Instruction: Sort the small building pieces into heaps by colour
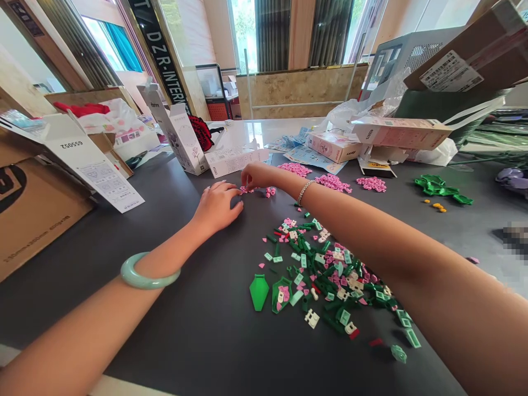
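Note:
My left hand (216, 207), with a pale jade bangle (150, 270) on its wrist, rests on the dark tabletop (173, 308), fingers curled beside a small cluster of pink plastic bricks (247, 190). My right hand (254, 176), wearing a beaded bracelet (304, 192), hangs just above these bricks, fingertips down; whether it pinches one is hidden. Another few pink bricks (270, 191) lie just right of it. Closer to me spreads a loose pile of green, pink and white bricks (325, 280), with a green leaf-shaped piece (259, 292) at its left edge.
Pink brick heaps (333, 183) and green pieces (439, 188) lie farther along the table. Behind them stand open printed cartons (183, 135), a pink box (334, 146), plastic bags and instruction sheets. A cardboard box (33, 209) sits at the left edge.

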`<state>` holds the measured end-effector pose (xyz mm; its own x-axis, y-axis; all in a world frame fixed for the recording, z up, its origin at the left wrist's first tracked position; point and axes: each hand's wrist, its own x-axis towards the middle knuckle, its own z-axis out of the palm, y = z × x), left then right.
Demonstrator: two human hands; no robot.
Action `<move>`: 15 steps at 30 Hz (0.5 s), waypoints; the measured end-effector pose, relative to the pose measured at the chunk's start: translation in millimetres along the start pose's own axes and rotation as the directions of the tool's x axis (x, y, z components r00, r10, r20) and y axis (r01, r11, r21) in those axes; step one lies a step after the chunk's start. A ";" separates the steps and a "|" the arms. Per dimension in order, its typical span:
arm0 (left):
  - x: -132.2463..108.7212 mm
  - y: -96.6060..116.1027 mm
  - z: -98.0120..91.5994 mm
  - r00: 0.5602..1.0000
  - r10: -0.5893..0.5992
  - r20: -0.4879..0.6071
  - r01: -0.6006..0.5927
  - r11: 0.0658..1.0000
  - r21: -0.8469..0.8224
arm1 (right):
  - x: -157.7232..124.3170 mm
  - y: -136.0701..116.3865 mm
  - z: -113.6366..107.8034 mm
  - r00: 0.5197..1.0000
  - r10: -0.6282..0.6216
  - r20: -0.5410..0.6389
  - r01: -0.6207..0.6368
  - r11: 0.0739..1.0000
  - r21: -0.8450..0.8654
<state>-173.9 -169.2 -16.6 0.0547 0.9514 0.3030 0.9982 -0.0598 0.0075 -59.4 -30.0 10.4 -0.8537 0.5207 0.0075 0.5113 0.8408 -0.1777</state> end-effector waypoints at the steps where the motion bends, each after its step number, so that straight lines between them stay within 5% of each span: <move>1: -0.4 0.7 -1.0 1.000 -0.015 -0.011 0.015 1.000 0.005 | 0.1 0.9 -0.1 1.000 -0.002 -0.006 0.002 1.000 0.003; 6: -0.8 0.6 -1.4 0.996 -0.083 -0.018 0.083 0.996 0.031 | 0.7 3.6 0.1 1.000 -0.007 0.020 0.007 1.000 0.009; 15: 2.3 -3.8 6.2 0.999 -0.031 0.032 0.031 0.999 0.023 | 0.2 0.9 -1.0 0.999 -0.019 0.046 0.019 1.000 -0.003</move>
<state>-177.3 -164.9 -21.9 0.0241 0.9621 0.2716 0.9997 -0.0236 -0.0049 -59.0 -29.1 11.3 -0.8670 0.4971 -0.0342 0.4950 0.8512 -0.1747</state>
